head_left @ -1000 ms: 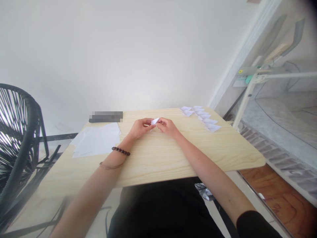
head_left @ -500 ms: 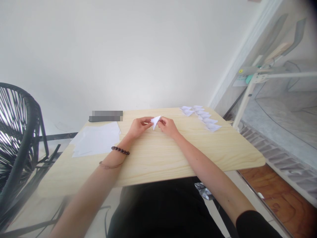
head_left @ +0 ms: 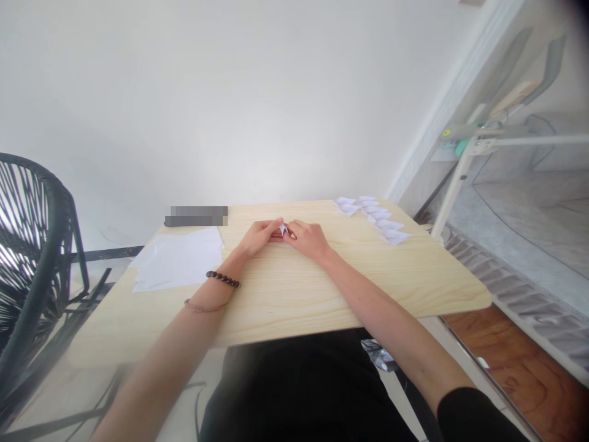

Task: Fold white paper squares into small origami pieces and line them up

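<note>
Between my two hands, just above the far middle of the table, is a small piece of folded white paper (head_left: 283, 229). My left hand (head_left: 258, 237) pinches it from the left, thumb on top and fingers beneath. From the right, the curled fingers of my right hand (head_left: 307, 237) grip its other side. Most of the paper is hidden by the fingers. Several folded white paper pieces (head_left: 386, 224) lie in overlapping rows to the right of my hands. On the left rests a loose stack of white paper sheets (head_left: 179, 261).
The pale wooden table (head_left: 294, 294) stands against a white wall. A dark blurred-out object (head_left: 196, 216) lies at its back left. To the left is a dark woven chair (head_left: 55, 202); a white metal frame (head_left: 453, 190) rises beyond the right edge.
The folded paper has turned and now shows much less between my fingers. My hands have drawn closer together, with the left thumb moved over the top. The other papers lie as before.
</note>
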Demonstrator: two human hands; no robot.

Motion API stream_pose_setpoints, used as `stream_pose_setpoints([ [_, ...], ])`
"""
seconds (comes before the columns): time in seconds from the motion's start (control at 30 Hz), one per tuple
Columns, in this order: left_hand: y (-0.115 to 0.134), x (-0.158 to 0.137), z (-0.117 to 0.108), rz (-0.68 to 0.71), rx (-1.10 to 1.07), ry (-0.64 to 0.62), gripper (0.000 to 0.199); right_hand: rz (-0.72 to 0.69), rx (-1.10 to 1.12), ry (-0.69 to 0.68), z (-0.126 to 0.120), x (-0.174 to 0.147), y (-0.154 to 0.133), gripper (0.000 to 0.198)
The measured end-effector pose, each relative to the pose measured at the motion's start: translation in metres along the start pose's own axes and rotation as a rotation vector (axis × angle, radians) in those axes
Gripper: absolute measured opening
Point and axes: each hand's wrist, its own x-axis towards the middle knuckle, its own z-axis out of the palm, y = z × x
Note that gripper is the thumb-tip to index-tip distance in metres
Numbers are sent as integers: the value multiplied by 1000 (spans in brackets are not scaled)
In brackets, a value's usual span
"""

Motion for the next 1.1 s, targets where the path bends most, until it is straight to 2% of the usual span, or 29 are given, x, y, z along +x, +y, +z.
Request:
stream_pose_setpoints([
  [0.2,4,0,-1,-2,-16,5,32,14,-42,-18,1,0,0,18],
  [0.4,-1,4,-3,-12,-29,70,32,97,33,18,-3,1,-1,16],
  [0.53,-4,5,-5,-22,-48,106,35,110,134,0,-7,0,2,14],
  [0.8,-6,2,-8,74,53,109,42,109,541,-48,-4,-1,13,19],
  [0.93,-7,2,-9,123,126,152,40,86,613,13,-1,0,14,22],
  [1.1,-7,3,-9,120,44,123,37,110,617,46,-1,1,15,26],
])
